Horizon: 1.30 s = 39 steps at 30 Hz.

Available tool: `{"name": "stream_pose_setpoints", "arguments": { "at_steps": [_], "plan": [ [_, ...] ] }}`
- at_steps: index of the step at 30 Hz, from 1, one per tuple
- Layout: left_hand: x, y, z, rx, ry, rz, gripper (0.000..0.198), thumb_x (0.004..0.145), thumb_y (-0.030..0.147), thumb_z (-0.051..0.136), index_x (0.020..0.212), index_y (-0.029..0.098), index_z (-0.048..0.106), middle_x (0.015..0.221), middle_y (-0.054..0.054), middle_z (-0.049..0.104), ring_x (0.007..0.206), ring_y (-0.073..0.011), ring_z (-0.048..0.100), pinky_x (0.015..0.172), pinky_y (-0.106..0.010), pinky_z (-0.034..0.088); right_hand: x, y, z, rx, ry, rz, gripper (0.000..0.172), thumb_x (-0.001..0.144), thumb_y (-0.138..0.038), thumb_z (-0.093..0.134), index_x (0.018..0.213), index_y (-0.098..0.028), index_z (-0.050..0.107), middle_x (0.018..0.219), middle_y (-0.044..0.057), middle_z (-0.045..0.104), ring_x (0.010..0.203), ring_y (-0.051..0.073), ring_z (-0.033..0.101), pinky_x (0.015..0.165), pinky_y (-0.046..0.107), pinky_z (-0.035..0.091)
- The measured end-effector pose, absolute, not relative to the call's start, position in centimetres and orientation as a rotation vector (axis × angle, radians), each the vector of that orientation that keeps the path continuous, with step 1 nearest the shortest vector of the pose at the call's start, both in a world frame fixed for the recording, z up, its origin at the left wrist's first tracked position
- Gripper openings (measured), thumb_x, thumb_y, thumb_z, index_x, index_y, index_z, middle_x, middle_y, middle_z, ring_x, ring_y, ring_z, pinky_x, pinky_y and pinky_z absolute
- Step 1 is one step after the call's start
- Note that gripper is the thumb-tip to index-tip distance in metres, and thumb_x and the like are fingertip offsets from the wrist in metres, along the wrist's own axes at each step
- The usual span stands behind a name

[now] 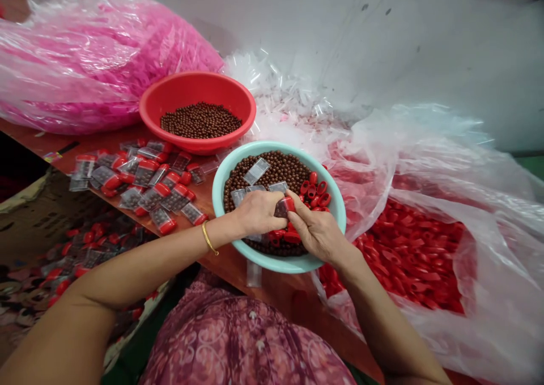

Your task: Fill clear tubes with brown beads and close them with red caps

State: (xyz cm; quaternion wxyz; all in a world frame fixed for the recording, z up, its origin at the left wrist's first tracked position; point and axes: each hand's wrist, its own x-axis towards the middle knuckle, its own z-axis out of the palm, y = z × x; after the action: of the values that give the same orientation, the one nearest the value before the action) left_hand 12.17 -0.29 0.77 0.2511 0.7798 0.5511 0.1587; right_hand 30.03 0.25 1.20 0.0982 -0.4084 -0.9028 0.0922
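Over a pale blue basin [221,215], my left hand [260,214] and my right hand [318,226] come together on one small clear plastic box [282,207] filled with dark beads. A red cap [289,204] sits at the box's right end, under my right fingers. My left fingers wrap round the box's other end. Inside the basin lie brown beads [280,164], several clear boxes such as one on top of the beads [256,171], and loose red caps [314,191]. My hands hide part of the basin's contents.
Behind stands a red basin [148,104] of brown beads [202,120]. Filled, capped boxes [148,186] are heaped at left on the table [221,260], with more in a carton [25,209] below. Bags of pink parts [106,62] and red caps [412,254] flank them. A wall [382,45] closes the back.
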Motion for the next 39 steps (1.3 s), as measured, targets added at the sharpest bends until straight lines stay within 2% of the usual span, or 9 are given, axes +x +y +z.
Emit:
{"name": "stream_pose_setpoints", "arguments": {
  "at_steps": [9,14,18,20,23,26,29,35,39],
  "plan": [
    [12.5,-0.8,1.0,2.181,1.434,0.338,0.025,0.07,0.037,0.056,0.077,0.015,0.065,0.072,-0.005,0.066,0.064,-0.0186,0.059,0.054,-0.026,0.034,29.3,-1.4,0.9,-1.175,-2.798,-0.223,0.06,0.096,-0.037,0.025,0.128,0.006,0.052,0.059,0.013,0.068,0.046,0.019,0.059,0.042,0.026,0.034],
    [13.2,-1.2,1.9,2.144,1.431,0.511,0.028,0.07,0.038,0.056,0.085,0.015,0.064,0.074,-0.003,0.067,0.064,-0.0167,0.059,0.055,-0.025,0.036,30.4,-1.1,2.6,-1.12,-2.405,0.177,0.062,0.097,-0.047,0.022,0.099,-0.01,0.072,0.058,0.008,0.067,0.046,0.013,0.057,0.045,0.023,0.038],
    [13.8,-2.1,2.7,2.239,1.411,0.433,0.025,0.07,0.036,0.057,0.084,0.016,0.064,0.074,-0.004,0.069,0.066,-0.019,0.062,0.058,-0.026,0.041,29.6,-0.2,3.0,-1.205,-2.068,0.591,0.066,0.093,-0.058,0.025,0.074,-0.016,0.073,0.047,0.001,0.054,0.044,0.012,0.05,0.046,0.025,0.038],
    [14.0,-2.9,2.7,2.283,1.403,0.375,0.027,0.071,0.037,0.059,0.086,0.015,0.065,0.077,-0.006,0.07,0.068,-0.021,0.064,0.059,-0.027,0.044,28.4,-0.2,2.2,-1.168,-1.921,0.835,0.07,0.093,-0.062,0.018,0.099,-0.016,0.071,0.06,0.002,0.06,0.055,0.014,0.056,0.055,0.026,0.046],
    [14.1,-4.1,2.0,2.329,1.419,0.289,0.031,0.072,0.04,0.06,0.088,0.013,0.065,0.078,-0.009,0.071,0.069,-0.0231,0.066,0.061,-0.029,0.048,26.9,-0.8,0.6,-1.063,-1.818,1.132,0.073,0.091,-0.064,0.009,0.138,-0.021,0.045,0.107,0.007,0.065,0.097,0.018,0.062,0.087,0.034,0.05],
    [14.1,-4.9,1.0,2.404,1.401,0.226,0.032,0.072,0.041,0.063,0.087,0.012,0.065,0.075,-0.011,0.071,0.069,-0.0254,0.067,0.063,-0.032,0.05,26.3,-1.7,-0.2,-0.988,-1.865,1.294,0.07,0.091,-0.063,0.017,0.148,-0.024,0.025,0.144,0.006,0.043,0.133,0.019,0.04,0.114,0.04,0.027],
    [14.2,-5.0,0.4,2.457,1.397,0.285,0.032,0.071,0.04,0.065,0.085,0.011,0.065,0.073,-0.011,0.071,0.066,-0.0258,0.067,0.061,-0.033,0.05,26.0,-2.1,0.0,-0.965,-1.893,1.354,0.071,0.09,-0.064,0.023,0.149,-0.024,0.023,0.153,0.004,0.03,0.14,0.019,0.028,0.119,0.041,0.015],
    [12.7,-5.8,0.9,2.36,1.568,0.829,0.016,0.068,0.031,0.064,0.065,0.017,0.058,0.057,-0.002,0.063,0.054,-0.0164,0.059,0.054,-0.025,0.044,27.0,0.5,1.2,-0.974,-1.889,1.333,0.077,0.091,-0.059,-0.007,0.14,-0.024,0.042,0.122,0.007,0.062,0.116,0.021,0.056,0.097,0.042,0.045],
    [5.7,-8.2,1.5,1.97,2.025,1.058,0.019,0.077,0.035,0.057,0.067,0.019,0.056,0.061,0.002,0.062,0.056,-0.0118,0.056,0.056,-0.021,0.042,30.7,3.3,1.5,-1.187,-2.447,0.583,0.042,0.09,-0.043,0.042,0.111,-0.016,0.066,0.105,0.012,0.067,0.098,0.025,0.059,0.091,0.041,0.043]
  ]
}}
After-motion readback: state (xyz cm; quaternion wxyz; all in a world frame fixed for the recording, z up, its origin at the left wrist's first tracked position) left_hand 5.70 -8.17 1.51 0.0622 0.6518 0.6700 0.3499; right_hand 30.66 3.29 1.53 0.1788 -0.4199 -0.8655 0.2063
